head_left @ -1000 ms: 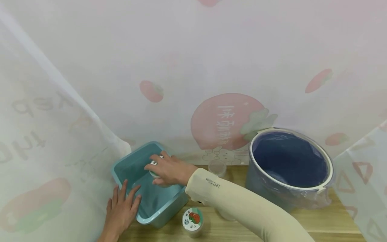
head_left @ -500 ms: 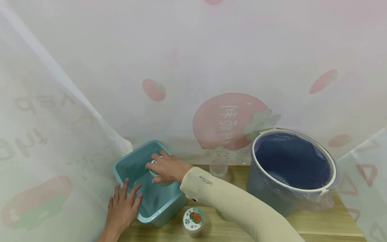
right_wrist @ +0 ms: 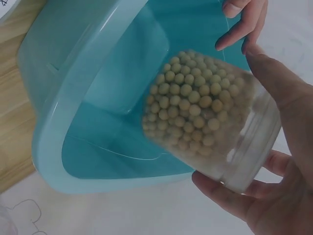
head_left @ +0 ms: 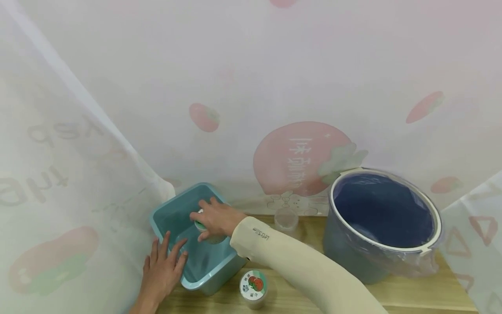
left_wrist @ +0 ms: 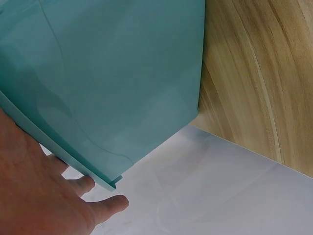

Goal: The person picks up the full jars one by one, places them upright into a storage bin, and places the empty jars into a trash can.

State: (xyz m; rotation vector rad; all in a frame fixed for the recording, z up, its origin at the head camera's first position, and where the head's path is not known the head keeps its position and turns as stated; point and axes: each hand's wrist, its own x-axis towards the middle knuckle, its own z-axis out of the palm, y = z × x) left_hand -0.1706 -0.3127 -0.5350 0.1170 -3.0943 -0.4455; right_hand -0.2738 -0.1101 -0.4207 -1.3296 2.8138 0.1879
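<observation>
In the head view my right hand point(head_left: 221, 216) grips a clear plastic jar point(right_wrist: 195, 107) by its lid end, above the inside of a teal plastic basin point(head_left: 201, 258). Pale round dried peas or beans fill much of the jar, which is tilted in the right wrist view. Thumb and fingers lie on opposite sides of it. My left hand point(head_left: 161, 269) rests at the basin's left rim, its fingers spread and fairly straight. The left wrist view shows those fingers point(left_wrist: 110, 208) along the rim. A second jar point(head_left: 253, 285) with a tomato-printed lid stands on the table beside the basin.
A large dark-blue bucket point(head_left: 353, 257) with a white rim and clear plastic lining stands to the right. A clear round container point(head_left: 286, 218) sits near the back wall, partly behind my right sleeve. White printed sheeting point(head_left: 235, 65) encloses the wooden table point(head_left: 415, 294).
The head view has shifted slightly, so the scene sits a little further right. My right forearm has swung slightly left and down in the view; both hands otherwise keep their places.
</observation>
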